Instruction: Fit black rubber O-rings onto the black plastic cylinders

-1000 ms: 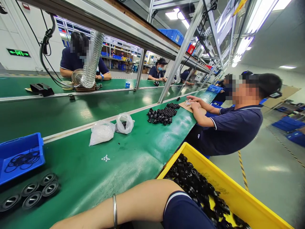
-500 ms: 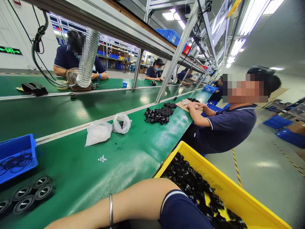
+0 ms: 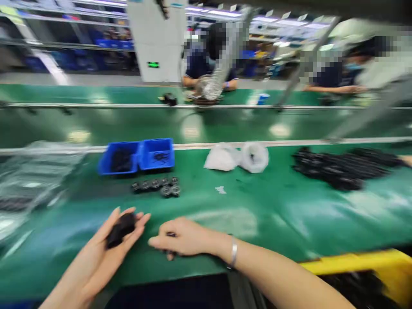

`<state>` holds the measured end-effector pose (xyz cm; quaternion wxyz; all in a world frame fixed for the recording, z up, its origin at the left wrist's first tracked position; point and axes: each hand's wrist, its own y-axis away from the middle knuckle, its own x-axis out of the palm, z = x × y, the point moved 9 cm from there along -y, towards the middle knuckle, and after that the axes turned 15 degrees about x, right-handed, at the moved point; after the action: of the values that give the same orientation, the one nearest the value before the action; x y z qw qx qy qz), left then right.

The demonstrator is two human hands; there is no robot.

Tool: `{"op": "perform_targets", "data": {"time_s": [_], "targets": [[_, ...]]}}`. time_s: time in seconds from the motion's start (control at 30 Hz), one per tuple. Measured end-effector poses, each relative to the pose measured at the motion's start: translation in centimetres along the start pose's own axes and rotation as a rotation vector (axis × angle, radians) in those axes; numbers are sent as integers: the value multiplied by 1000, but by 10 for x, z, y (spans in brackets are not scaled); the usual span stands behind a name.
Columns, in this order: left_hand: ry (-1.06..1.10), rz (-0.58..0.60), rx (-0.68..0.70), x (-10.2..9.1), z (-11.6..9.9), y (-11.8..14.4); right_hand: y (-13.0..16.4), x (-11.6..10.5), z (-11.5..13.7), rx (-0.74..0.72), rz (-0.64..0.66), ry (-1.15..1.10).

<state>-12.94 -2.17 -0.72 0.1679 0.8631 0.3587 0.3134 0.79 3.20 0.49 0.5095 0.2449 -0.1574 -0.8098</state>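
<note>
My left hand [image 3: 104,259] is palm-up above the green work surface, with its fingers curled around a black rounded part [image 3: 121,230]. Just to its right, my right hand [image 3: 188,237] is closed in a fist. Dark bits of a small piece [image 3: 171,234] show between its fingers, too blurred to name. Beyond both hands, several black round parts with shiny metal centres [image 3: 156,184] stand close together on the green bench [image 3: 199,206]. Small white pieces [image 3: 220,189] lie farther right.
Two blue bins [image 3: 156,155] with dark contents stand behind the round parts. Plastic bags [image 3: 222,158], a pile of black parts [image 3: 341,167] and a yellow crate [image 3: 360,259] are to the right. Clear plastic packaging [image 3: 35,171] lies left. Co-workers [image 3: 212,60] sit across the line.
My view has swung left, away from the co-worker and the yellow crate. Both hands now show in front of me; before, only my right forearm did.
</note>
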Motion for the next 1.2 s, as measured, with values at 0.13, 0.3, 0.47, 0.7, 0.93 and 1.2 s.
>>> {"op": "perform_targets", "data": {"time_s": [0.13, 0.3, 0.47, 0.7, 0.93, 1.2], "targets": [[153, 154, -31, 12, -6, -6, -7, 1, -4, 47, 12, -38], [280, 194, -79, 19, -9, -4, -10, 8, -10, 119, 46, -36], [281, 248, -71, 19, -9, -5, -10, 7, -12, 143, 40, -41], [143, 275, 51, 17, -15, -18, -11, 8, -12, 151, 56, -46], [-607, 454, 649, 28, -46, -28, -11, 7, -14, 171, 56, -42], [-952, 710, 990, 61, -37, -30, -11, 7, -16, 177, 58, -55]]}}
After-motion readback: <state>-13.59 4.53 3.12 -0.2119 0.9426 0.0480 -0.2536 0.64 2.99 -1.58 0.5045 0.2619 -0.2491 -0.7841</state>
